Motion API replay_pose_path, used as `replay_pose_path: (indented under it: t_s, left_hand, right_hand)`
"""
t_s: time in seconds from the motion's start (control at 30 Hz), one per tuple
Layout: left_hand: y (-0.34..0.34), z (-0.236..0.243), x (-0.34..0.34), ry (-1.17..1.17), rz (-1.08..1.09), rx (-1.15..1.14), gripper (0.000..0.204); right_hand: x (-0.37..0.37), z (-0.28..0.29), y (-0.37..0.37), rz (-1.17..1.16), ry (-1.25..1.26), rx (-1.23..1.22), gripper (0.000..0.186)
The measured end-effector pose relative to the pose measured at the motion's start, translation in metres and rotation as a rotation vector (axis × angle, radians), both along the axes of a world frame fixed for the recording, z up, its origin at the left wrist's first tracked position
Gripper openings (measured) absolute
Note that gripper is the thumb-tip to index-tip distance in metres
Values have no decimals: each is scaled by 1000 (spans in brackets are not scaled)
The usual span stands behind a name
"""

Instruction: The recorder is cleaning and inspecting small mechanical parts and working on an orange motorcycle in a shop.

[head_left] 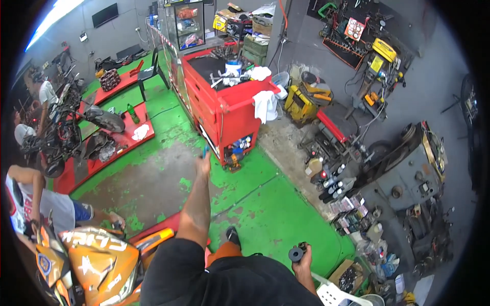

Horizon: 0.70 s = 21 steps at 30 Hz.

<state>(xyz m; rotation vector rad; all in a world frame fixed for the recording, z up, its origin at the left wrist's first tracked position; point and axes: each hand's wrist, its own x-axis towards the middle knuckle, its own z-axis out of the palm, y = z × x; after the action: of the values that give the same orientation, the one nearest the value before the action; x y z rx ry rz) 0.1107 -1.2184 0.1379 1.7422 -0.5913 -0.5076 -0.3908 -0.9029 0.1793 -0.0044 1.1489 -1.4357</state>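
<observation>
- I've got a red tool cabinet (224, 109) standing at the far edge of the green floor (275, 214), white rag (265, 105) draped over its right corner.
- Orange motorcycle (97, 260) sits at the floor's near left corner.
- A stripped motorcycle (71, 132) rests on a red lift platform (109, 145) along the left edge.
- I see bottles (332, 186) clustered off the right edge.

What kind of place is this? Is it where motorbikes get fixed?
Most likely yes, a motorbike repair workshop. An orange motorbike stands close by, a stripped-down motorbike sits on a red ramp, and a red tool cabinet has parts and rags on top.
</observation>
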Motion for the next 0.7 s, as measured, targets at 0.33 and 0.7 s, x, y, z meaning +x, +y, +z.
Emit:
replay_pose_path:
  t_s: [0.33,0.7]
  left_hand:
    - [-283,204,-34,-557,4,-52,55]
    - [48,202,-255,-683,-1259,-189,57]
  right_hand:
    - [-4,55,-156,-121,94,-39,19]
    - [56,88,-300,455,-116,-10,18]
